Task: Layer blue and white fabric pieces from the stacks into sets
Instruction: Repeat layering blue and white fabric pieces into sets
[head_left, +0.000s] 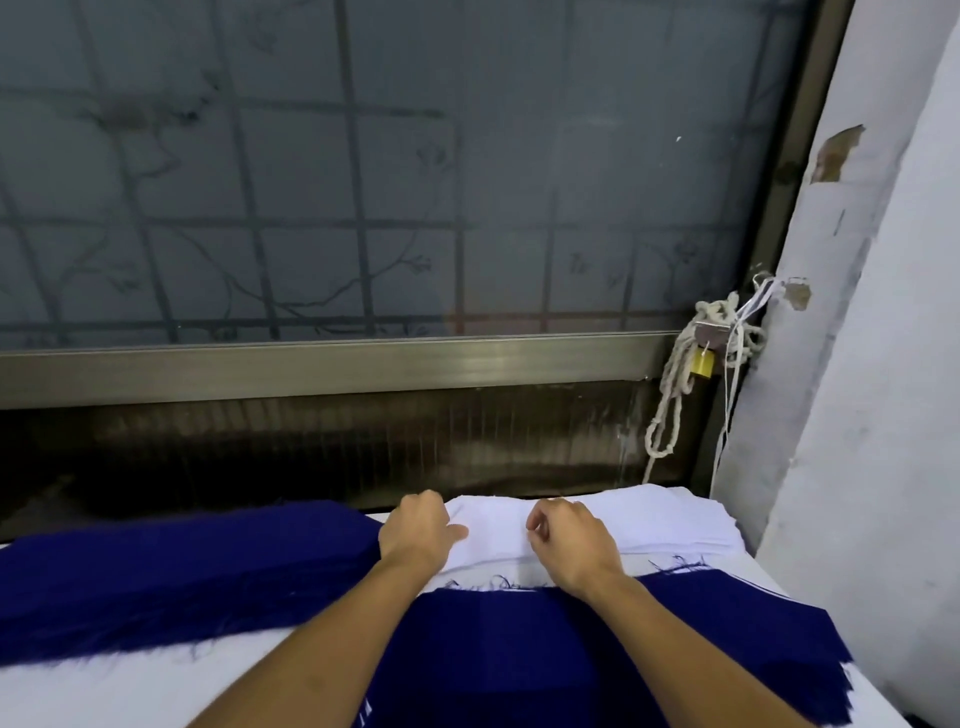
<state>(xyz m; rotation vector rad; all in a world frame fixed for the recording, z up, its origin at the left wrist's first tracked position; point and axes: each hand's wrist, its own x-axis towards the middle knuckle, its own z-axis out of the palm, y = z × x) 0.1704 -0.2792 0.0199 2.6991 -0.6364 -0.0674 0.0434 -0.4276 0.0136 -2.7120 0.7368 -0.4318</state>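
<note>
A stack of white fabric pieces (670, 522) lies at the far right of the table, below the window. A thick stack of dark blue fabric (171, 571) lies to its left, with frayed edges. A single blue piece (519, 654) is spread flat in front of me, under my forearms. My left hand (418, 535) rests on the left end of the white stack, fingers curled at the top layer's edge. My right hand (569, 538) sits on the same stack, thumb and fingers curled as if pinching the top white piece; the grip itself is hidden.
The table is covered in white cloth (130, 691). A frosted window with a metal frame (332, 364) stands right behind the stacks. A knotted rope with a brass padlock (701, 364) hangs at the frame's right end. A white wall (857, 415) closes off the right side.
</note>
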